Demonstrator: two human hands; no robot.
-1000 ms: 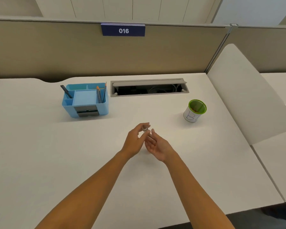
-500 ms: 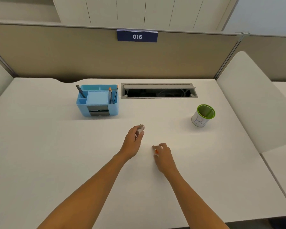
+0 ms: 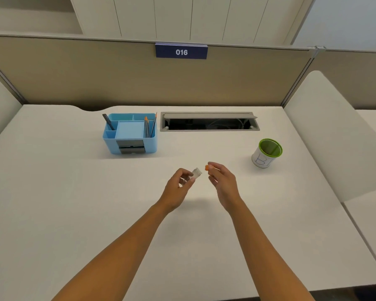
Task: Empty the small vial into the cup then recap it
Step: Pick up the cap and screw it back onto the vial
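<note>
Here, my left hand (image 3: 178,187) pinches the small clear vial (image 3: 197,173) between thumb and fingertips, holding it raised above the white desk (image 3: 74,213) with its open mouth tilted up and toward my right. My right hand (image 3: 223,181) is just beside it, apart from the vial, with thumb and forefinger closed on the little orange cap (image 3: 207,167); the other fingers hang loosely curled. The cap is off the vial, and a narrow gap separates the two. I cannot tell whether anything is inside the vial. The cup (image 3: 266,153), white with a green rim and a blue scribble on its side, stands upright on the desk, off to my right and further away than my hands. A blue desk organiser (image 3: 129,135) with pencils sits to the far left, beside the open cable tray (image 3: 210,122).
</note>
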